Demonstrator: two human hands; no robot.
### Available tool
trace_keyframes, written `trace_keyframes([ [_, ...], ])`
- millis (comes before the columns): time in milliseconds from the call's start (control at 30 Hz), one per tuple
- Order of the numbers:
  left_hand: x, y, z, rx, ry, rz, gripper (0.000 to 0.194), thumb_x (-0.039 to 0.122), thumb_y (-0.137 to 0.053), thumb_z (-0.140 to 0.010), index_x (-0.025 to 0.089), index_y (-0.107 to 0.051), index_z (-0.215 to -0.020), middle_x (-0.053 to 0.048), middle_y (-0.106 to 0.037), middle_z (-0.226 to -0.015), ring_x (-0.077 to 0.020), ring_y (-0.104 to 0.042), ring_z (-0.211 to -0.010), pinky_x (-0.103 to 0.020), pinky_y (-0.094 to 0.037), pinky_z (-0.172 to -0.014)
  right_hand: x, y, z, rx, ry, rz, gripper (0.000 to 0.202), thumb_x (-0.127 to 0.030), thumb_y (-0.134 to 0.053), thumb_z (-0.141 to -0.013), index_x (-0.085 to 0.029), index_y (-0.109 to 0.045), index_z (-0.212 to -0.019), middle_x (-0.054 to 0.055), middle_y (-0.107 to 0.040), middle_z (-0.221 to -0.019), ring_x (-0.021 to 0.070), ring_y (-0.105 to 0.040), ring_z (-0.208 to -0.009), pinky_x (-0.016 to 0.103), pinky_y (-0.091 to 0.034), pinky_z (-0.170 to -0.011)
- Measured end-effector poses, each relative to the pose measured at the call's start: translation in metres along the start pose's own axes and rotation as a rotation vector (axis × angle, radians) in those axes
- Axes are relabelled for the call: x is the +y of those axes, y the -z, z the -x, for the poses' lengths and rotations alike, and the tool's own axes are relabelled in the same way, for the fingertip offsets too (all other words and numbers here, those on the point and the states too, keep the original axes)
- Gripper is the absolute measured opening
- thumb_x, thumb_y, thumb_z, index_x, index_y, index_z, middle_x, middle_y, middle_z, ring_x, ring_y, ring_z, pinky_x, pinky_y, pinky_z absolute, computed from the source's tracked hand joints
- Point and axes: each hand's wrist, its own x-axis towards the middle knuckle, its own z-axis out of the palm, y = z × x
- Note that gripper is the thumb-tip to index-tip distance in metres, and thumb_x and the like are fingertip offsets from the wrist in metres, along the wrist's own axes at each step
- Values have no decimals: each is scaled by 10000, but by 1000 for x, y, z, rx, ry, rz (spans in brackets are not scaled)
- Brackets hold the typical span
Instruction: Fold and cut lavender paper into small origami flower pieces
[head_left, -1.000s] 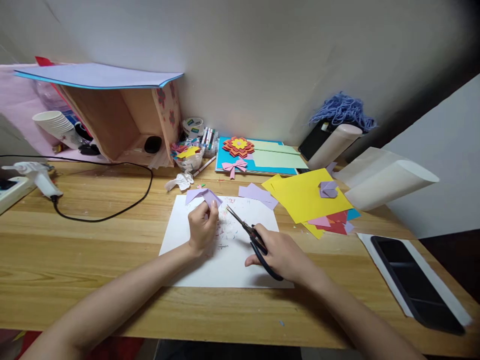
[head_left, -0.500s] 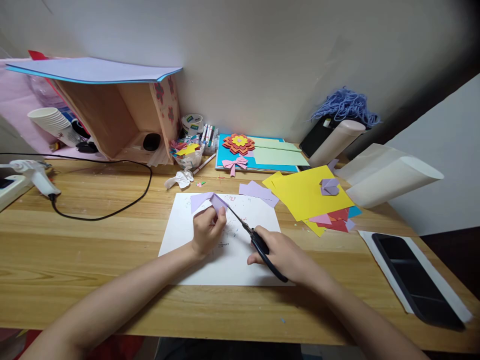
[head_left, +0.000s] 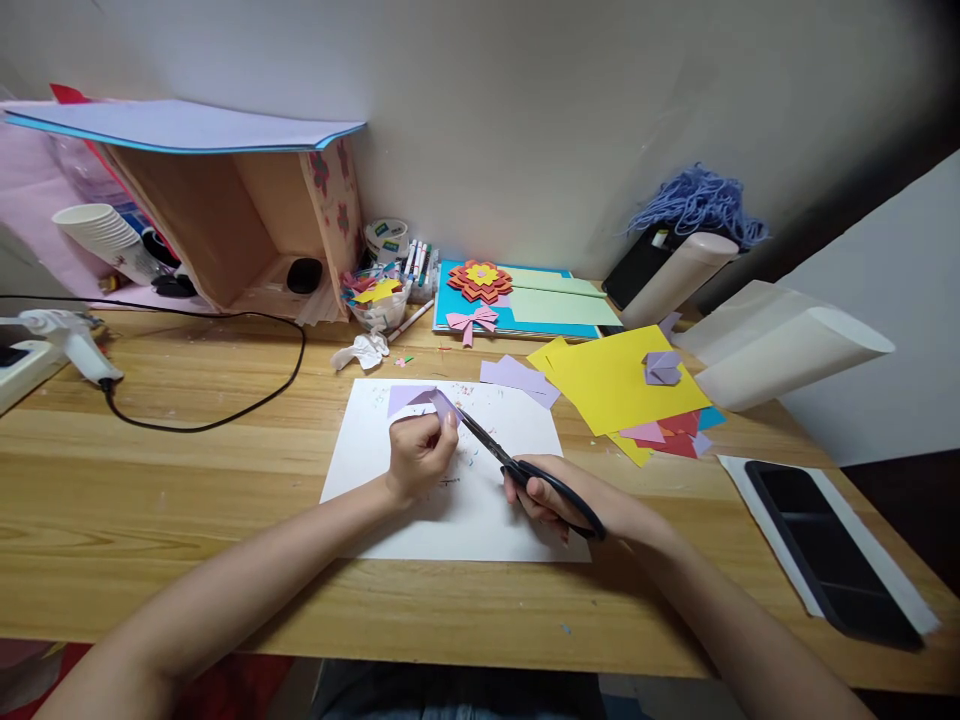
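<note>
My left hand (head_left: 421, 455) is closed on a folded piece of purple paper (head_left: 411, 398), pinched between thumb and fingers above a white sheet (head_left: 360, 490). The fingers hide the lower part of the purple piece. My right hand (head_left: 559, 492) grips black-handled scissors (head_left: 551, 475). Their blades point up and left, and the tips meet the right edge of the purple paper near my left thumb. Whether the blades are parted is hard to make out. Small marks and scraps dot the white sheet under both hands.
Yellow paper (head_left: 622, 380) and purple scraps (head_left: 519, 380) lie right of the sheet. Behind are a paper flower (head_left: 480, 282), a cup of scraps (head_left: 381, 310) and crumpled tissue (head_left: 361, 351). A glue gun (head_left: 71, 340) with its cord lies left, a phone (head_left: 832, 550) right.
My right hand has turned, so its fingers now show curled round the scissors' handles, which have swung up and right. The left hand keeps hold of the purple paper. The view has shifted slightly.
</note>
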Motion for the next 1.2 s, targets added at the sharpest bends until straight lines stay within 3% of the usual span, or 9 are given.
trace_keyframes([
  [433,1,-1,2,-52,281,94,570,326,-462,-881,154,-422,-339,19,-407,-309,-61,-367,-315,-217,-281,-377,4,5,-3,1,-13,3,625,-757,-371,-756,-154,-490,-867,-77,-382,-510,50,-366,-357,171,-343,-339],
  [600,4,-1,2,-55,312,116,576,332,-463,-882,155,-423,-335,19,-403,-304,-63,-375,-311,-218,-279,-371,2,4,-3,-33,-7,-29,661,-785,-368,-725,-150,-486,-865,-86,-366,-510,42,-339,-346,171,-332,-329],
  [767,7,0,0,-53,325,116,574,335,-459,-884,159,-422,-339,24,-410,-305,-65,-385,-314,-216,-312,-392,4,2,-1,-87,60,-58,645,-749,-336,-776,-137,-491,-905,-75,-370,-545,52,-373,-386,183,-358,-370],
  [1200,7,-2,3,-59,363,132,574,338,-457,-888,156,-437,-344,21,-429,-313,-62,-394,-309,-214,-314,-390,-1,0,-2,-51,15,-77,660,-784,-376,-724,-146,-481,-859,-85,-369,-514,49,-349,-353,185,-351,-336],
])
